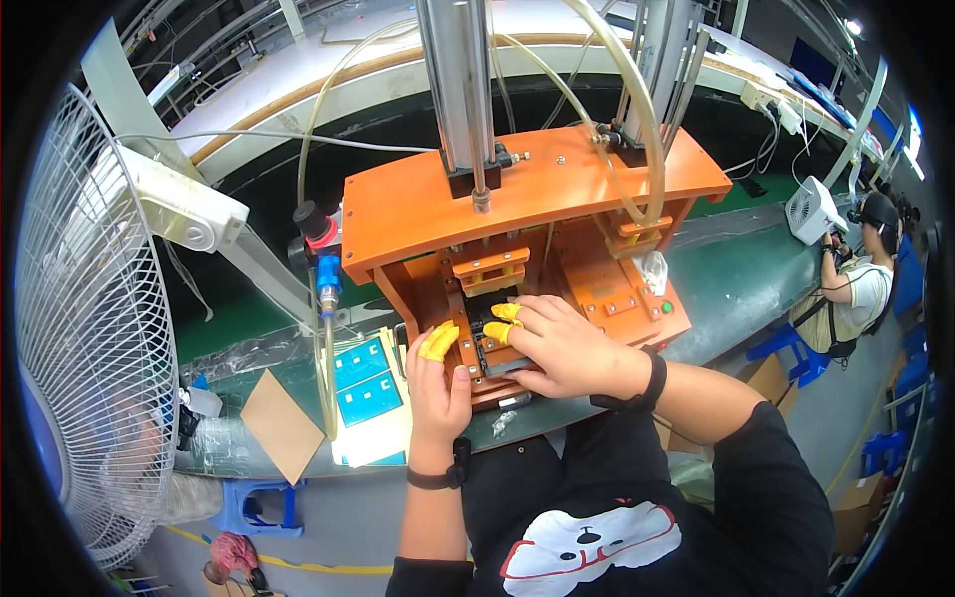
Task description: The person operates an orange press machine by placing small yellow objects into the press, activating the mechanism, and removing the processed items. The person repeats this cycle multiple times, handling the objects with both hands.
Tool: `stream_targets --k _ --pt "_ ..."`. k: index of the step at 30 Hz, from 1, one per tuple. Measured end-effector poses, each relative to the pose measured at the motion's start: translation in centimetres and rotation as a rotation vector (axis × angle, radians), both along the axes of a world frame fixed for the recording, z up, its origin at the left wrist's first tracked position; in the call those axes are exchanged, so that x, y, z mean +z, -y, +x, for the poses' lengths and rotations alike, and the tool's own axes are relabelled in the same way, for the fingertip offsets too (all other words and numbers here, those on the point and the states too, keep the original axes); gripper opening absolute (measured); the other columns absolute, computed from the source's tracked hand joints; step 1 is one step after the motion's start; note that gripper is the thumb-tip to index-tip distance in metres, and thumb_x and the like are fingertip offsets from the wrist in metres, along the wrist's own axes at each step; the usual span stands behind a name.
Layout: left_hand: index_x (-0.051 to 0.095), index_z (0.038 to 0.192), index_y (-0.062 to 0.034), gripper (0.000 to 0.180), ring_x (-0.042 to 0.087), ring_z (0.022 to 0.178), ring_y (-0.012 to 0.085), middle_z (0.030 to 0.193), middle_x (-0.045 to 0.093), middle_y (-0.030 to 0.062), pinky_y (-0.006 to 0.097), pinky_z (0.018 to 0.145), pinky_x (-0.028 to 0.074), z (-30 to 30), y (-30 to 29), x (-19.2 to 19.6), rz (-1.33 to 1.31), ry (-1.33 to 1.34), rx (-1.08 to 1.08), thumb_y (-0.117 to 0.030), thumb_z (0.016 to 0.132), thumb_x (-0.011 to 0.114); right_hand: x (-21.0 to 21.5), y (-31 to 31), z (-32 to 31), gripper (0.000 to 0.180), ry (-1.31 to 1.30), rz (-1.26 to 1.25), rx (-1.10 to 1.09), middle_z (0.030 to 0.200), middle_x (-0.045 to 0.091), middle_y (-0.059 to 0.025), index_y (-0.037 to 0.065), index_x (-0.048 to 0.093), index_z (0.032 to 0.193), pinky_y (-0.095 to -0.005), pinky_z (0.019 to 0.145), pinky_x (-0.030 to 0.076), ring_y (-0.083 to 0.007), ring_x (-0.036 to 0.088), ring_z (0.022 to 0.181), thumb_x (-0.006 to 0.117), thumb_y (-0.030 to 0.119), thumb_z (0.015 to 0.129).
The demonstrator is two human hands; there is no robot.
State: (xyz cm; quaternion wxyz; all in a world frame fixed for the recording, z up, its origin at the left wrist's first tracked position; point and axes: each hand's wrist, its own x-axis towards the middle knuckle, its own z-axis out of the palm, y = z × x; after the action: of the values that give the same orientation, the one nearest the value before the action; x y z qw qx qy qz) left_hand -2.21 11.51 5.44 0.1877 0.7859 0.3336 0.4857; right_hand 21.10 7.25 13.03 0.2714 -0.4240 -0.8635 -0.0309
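An orange pneumatic press (537,199) stands on the bench in front of me. In its left bay lies a dark flat rectangular part (505,358), partly covered by my fingers. My right hand (572,348) has yellow-covered fingertips on top of this part and its thumb at the near edge, gripping it. My left hand (435,393) rests beside the bay's left edge. Its fingers are stretched out, some in yellow finger covers, and nothing shows in them. Above the part hangs an orange pressing block (490,267), apart from my fingers.
Left of the press lie blue sheets (366,383) on pale paper and a brown cardboard piece (283,426). A large wire-guarded fan (95,328) stands at far left. Air hoses (328,328) run beside the press. A person (860,279) sits at the far right near a white fan (813,209).
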Motion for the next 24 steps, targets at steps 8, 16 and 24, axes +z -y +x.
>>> stream_targets --k 8,16,24 --pt "0.058 0.137 0.0026 0.048 0.051 0.131 0.0436 0.136 0.059 0.0244 0.050 0.115 0.038 0.1 0.0 -0.5 -0.035 0.076 -0.005 -0.028 0.100 0.060 0.7 -0.1 -0.2 0.055 0.093 -0.110 0.001 0.110 0.066 -0.0161 0.005 0.063 0.115 -0.0466 0.104 0.046 -0.0369 0.063 0.111 0.083 0.042 0.080" --pt "0.056 0.137 0.0047 0.046 0.054 0.126 0.0396 0.134 0.060 0.0224 0.046 0.111 0.042 -1.7 1.7 -0.1 -0.054 0.102 0.096 -0.015 0.096 0.064 1.9 1.9 -0.5 0.064 0.151 -0.006 -0.032 0.130 0.062 -0.0204 0.005 0.064 0.128 -0.0551 0.112 0.041 -0.0429 0.055 0.130 0.082 0.045 0.082" --pt "0.057 0.139 0.0036 0.058 0.054 0.129 0.0412 0.134 0.061 0.0241 0.049 0.112 0.039 -4.1 3.8 -2.2 -0.009 -0.179 0.084 -0.020 0.089 0.075 -4.5 9.6 -4.6 0.027 -0.298 -0.201 0.350 0.112 0.066 -0.0126 0.005 0.070 0.105 -0.0429 0.090 0.052 -0.0341 0.065 0.106 0.081 0.019 0.085"
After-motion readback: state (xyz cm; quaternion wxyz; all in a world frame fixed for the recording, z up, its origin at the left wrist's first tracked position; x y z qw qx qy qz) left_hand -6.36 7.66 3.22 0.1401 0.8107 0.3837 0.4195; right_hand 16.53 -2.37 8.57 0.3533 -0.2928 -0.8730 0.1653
